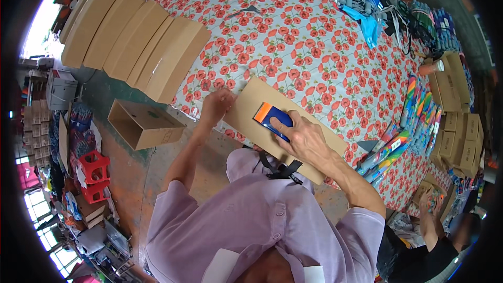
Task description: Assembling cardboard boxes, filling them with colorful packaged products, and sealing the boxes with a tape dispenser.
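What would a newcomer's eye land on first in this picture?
Probably the pale tablecloth with its red flowers, filling the upper middle. Next, the blue-and-orange tape dispenser in the right hand's grip, at the brown carton by the cloth's near edge. Then perhaps the rainbow-coloured packages on the cloth's right side, and the row of tan boxes at upper left.
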Tool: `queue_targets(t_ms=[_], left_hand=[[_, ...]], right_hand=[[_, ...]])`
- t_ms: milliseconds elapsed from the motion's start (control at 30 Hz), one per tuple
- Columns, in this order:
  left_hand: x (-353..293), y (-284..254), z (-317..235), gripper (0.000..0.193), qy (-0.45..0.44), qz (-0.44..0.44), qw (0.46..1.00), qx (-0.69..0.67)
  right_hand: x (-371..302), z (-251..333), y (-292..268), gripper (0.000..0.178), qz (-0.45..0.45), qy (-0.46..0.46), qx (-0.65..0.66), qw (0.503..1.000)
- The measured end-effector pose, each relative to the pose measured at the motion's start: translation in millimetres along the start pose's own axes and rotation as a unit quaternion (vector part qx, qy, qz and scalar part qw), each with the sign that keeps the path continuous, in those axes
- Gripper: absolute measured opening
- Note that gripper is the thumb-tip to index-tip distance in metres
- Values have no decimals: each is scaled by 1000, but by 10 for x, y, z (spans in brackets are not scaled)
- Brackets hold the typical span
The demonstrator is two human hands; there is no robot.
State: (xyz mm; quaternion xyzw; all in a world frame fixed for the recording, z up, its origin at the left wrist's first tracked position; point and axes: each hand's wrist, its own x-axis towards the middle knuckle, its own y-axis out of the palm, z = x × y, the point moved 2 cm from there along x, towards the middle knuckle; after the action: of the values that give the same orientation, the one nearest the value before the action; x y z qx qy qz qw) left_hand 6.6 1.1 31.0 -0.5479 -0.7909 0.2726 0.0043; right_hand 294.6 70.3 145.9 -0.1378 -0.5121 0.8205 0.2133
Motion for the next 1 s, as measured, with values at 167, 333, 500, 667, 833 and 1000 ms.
queue_targets(t_ms=[167, 333, 500, 667, 833, 1000], left_hand=[[-10, 69, -7, 26, 157, -35, 979, 127], [-191, 378, -485, 59, 61, -126, 969, 205], [-203, 616, -346, 71, 17, -22, 947, 320], [-192, 543, -245, 65, 41, -30, 939, 340], [-212, 621, -469, 59, 21, -14, 940, 340], [-248, 680, -443, 56, 87, -9, 947, 309]], right_hand=[[-25, -4, 23, 42, -7, -7, -15, 1000], [-30, -4, -47, 42, -10, -18, -20, 1000], [-712, -169, -385, 38, 37, 24, -24, 999], [-2114, -462, -677, 38, 67, 114, -42, 990], [-2743, -656, -476, 36, 64, 139, -107, 982], [-2472, -1031, 158, 34, 133, 135, -165, 968]])
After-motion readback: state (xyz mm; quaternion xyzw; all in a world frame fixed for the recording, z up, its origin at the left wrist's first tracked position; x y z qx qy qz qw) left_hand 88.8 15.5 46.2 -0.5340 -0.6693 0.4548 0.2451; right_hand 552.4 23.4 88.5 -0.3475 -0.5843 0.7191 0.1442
